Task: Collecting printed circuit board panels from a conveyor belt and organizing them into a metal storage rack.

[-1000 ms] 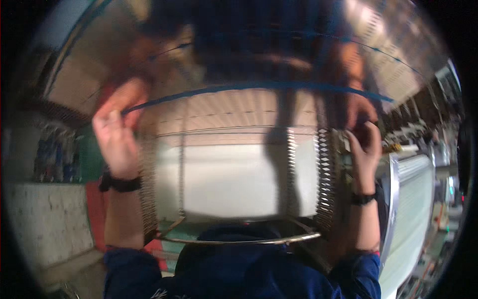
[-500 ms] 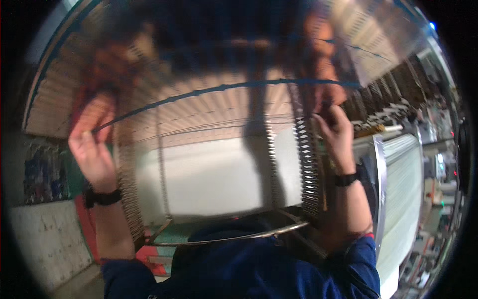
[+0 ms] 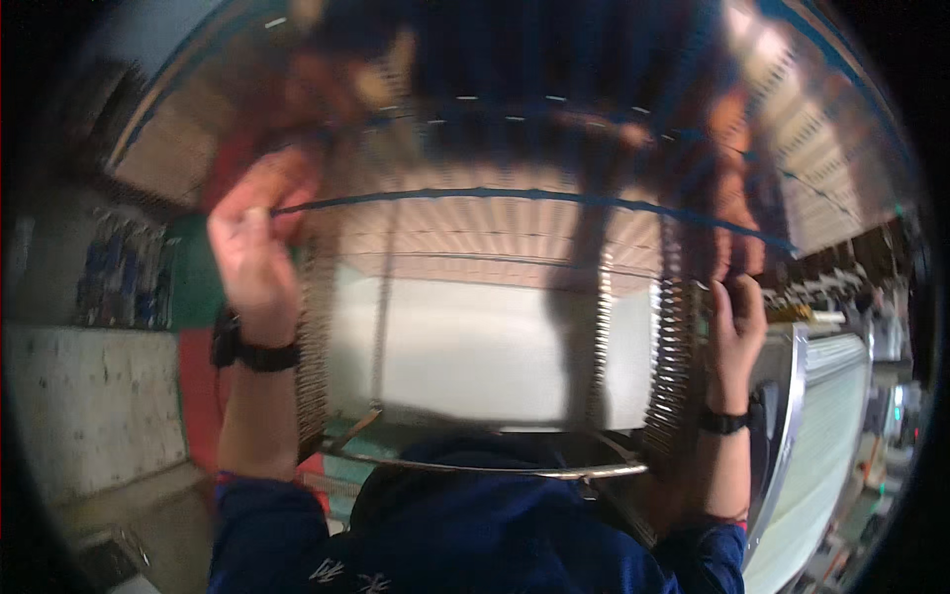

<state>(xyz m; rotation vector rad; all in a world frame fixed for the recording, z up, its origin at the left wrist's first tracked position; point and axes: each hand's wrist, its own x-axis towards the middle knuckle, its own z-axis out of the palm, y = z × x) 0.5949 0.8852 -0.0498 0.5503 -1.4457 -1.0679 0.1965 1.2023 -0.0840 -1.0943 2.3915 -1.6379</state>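
Pinching the blue edge (image 3: pixel 485 191), the left hand (image 3: pixel 255 259) stands well apart from the right hand (image 3: pixel 736 327), whose grip is unclear.

Dark blue strip (image 3: pixel 482 192), white panel (image 3: pixel 485 346), navy shirt (image 3: pixel 485 535), black wristbands (image 3: pixel 269 356)

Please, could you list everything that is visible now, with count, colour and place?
Glossy sheet: one, tan and dark, blue-lined, top
White panel: one, white, centre
Toothed strips: about four, metallic, both sides of centre
Rod: one, metallic, before the torso
Framed panel: one, pale green, right
Board: one, off-white, left
Clutter: uncountable, mixed, far right
Wristbands: two, black, one per wrist
Shirt: one, navy, bottom
Left hand: one, bare, at the sheet's left
Right hand: one, bare, at its right
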